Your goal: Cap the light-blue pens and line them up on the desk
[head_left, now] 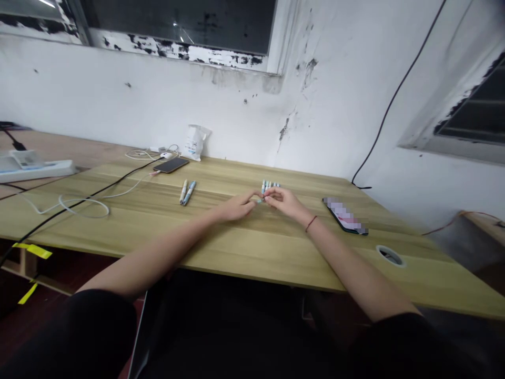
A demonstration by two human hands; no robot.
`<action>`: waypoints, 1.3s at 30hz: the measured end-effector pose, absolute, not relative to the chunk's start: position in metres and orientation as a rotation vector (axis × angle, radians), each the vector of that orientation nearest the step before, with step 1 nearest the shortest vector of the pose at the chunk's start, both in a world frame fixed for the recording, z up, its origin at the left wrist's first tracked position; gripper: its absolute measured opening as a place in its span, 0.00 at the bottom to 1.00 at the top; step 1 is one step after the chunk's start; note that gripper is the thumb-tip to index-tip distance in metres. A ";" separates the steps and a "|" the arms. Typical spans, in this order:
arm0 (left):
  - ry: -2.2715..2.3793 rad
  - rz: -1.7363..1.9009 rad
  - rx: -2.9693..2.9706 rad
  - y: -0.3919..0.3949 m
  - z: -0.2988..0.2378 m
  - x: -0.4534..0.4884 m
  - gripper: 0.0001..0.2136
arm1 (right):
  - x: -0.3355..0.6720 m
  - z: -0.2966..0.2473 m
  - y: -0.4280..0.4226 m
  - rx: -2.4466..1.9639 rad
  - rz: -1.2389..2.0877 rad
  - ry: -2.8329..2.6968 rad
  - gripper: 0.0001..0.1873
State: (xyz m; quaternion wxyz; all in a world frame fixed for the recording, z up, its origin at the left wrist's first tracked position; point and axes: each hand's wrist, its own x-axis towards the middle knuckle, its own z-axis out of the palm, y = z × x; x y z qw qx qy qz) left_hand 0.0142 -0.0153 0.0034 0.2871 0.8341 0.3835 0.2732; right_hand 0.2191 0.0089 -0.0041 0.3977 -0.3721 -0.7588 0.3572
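My left hand (238,206) and my right hand (287,202) meet over the middle of the table. Their fingertips are closed in a pinch around a small pen (259,200), of which only a pale teal bit shows; the fingers cover the rest. Just beyond my right fingers, several light blue and cream pens (269,185) lie side by side, partly hidden by that hand. Off to the left of my left hand, a cream pen (183,191) and a blue pen (190,192) lie close together.
The wooden table (244,252) bears a dark phone (171,165) with a white cable (130,185), a white packet (196,141) by the wall, and a second phone (345,216) at right. A black cable (98,190) crosses the left side. A round cable hole (390,256) is near the right front.
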 end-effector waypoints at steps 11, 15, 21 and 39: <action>0.980 0.618 2.024 -0.016 0.001 0.012 0.19 | 0.216 -0.005 0.006 -0.926 0.941 -1.954 0.14; 1.008 0.567 2.011 -0.016 0.003 0.011 0.19 | 0.214 -0.004 0.004 -0.938 0.964 -1.981 0.14; 1.024 0.579 2.004 -0.014 0.006 0.009 0.19 | 0.214 -0.003 0.005 -0.906 1.001 -1.935 0.14; 1.058 0.608 1.754 -0.021 0.007 0.016 0.14 | 0.215 -0.001 0.002 -1.001 0.799 -2.076 0.18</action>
